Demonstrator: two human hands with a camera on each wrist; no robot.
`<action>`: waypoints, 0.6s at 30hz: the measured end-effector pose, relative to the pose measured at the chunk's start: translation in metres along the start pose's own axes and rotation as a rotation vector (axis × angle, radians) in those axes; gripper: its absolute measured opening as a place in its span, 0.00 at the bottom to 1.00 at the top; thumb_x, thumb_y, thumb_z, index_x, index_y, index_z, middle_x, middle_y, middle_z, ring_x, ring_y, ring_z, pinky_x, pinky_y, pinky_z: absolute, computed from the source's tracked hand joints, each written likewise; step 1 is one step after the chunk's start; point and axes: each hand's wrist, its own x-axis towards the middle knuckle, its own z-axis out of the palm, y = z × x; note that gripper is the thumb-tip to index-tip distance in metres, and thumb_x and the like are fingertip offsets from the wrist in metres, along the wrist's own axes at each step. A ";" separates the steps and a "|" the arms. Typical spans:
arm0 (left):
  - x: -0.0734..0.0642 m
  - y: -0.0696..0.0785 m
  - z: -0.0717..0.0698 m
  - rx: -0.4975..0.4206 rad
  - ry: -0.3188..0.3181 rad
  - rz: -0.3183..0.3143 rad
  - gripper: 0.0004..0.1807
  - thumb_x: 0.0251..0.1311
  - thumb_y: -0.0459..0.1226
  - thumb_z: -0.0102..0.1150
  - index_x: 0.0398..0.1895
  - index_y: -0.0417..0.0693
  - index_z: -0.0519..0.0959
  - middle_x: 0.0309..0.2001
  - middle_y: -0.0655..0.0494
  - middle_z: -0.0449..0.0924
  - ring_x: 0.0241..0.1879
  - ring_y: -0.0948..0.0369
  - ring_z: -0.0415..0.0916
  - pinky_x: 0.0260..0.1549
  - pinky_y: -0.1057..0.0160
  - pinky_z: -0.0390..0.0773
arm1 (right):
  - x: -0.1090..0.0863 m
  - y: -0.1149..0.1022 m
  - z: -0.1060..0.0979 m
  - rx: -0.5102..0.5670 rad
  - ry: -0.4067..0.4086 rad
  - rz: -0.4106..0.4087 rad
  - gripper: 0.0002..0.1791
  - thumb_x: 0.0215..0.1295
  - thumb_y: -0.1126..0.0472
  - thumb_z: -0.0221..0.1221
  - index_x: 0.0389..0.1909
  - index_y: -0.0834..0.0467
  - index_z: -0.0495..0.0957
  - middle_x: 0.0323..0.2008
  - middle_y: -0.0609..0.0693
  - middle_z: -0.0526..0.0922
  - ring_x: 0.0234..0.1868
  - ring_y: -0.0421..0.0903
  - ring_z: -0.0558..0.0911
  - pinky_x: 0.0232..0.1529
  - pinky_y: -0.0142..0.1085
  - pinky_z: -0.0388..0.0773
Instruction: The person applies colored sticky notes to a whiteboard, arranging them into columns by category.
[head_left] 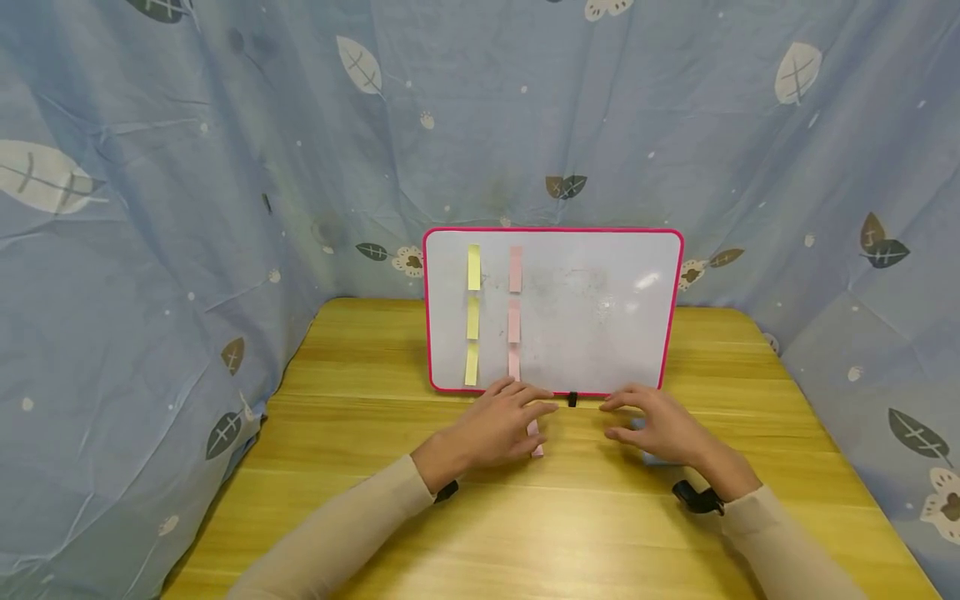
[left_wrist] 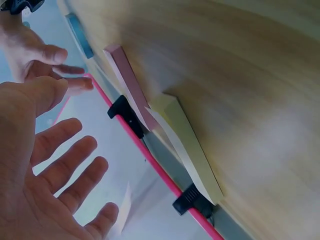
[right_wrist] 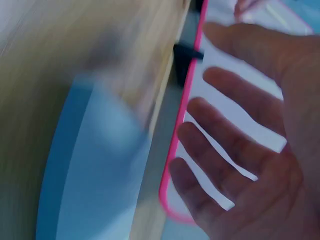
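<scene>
A whiteboard with a pink frame point(head_left: 600, 333) stands upright on the table. Yellow sticky strips point(head_left: 473, 268) form a column at its left, with a column of pink sticky strips point(head_left: 515, 271) beside it. My left hand point(head_left: 495, 423) hovers before the lower left of the board, fingers spread and holding nothing. Below it lie a pink sticky-note pad point(left_wrist: 129, 85) and a yellow sticky-note pad point(left_wrist: 182, 145); the head view hides the yellow one behind the hand. My right hand point(head_left: 663, 429), also holding nothing, is over a blue sticky-note pad point(right_wrist: 95, 170), its fingers apart.
Black clip-like feet point(left_wrist: 127, 116) hold the board's lower edge. The wooden table point(head_left: 570, 533) reaches toward me, and a patterned blue curtain point(head_left: 465, 108) hangs behind and on both sides. Dark bands with devices point(head_left: 697, 498) sit on the wrists.
</scene>
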 end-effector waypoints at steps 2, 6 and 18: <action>0.002 0.003 0.001 -0.005 -0.009 -0.004 0.29 0.86 0.55 0.66 0.82 0.59 0.81 0.81 0.60 0.81 0.80 0.56 0.79 0.86 0.45 0.73 | -0.008 0.008 -0.007 -0.026 -0.048 0.016 0.21 0.71 0.51 0.83 0.61 0.54 0.94 0.62 0.51 0.92 0.62 0.59 0.91 0.62 0.61 0.90; 0.007 0.007 0.001 -0.036 -0.026 -0.006 0.29 0.86 0.54 0.66 0.82 0.58 0.82 0.83 0.60 0.80 0.80 0.56 0.78 0.85 0.48 0.74 | -0.019 0.020 -0.019 -0.023 -0.141 0.072 0.30 0.65 0.45 0.86 0.64 0.53 0.93 0.66 0.55 0.90 0.60 0.58 0.88 0.56 0.52 0.89; 0.024 0.019 0.011 -0.017 -0.091 0.001 0.29 0.88 0.57 0.62 0.84 0.63 0.80 0.83 0.61 0.79 0.83 0.58 0.77 0.85 0.51 0.74 | -0.037 0.033 -0.033 0.055 -0.225 0.190 0.39 0.57 0.51 0.90 0.70 0.49 0.88 0.65 0.63 0.83 0.53 0.52 0.79 0.46 0.39 0.78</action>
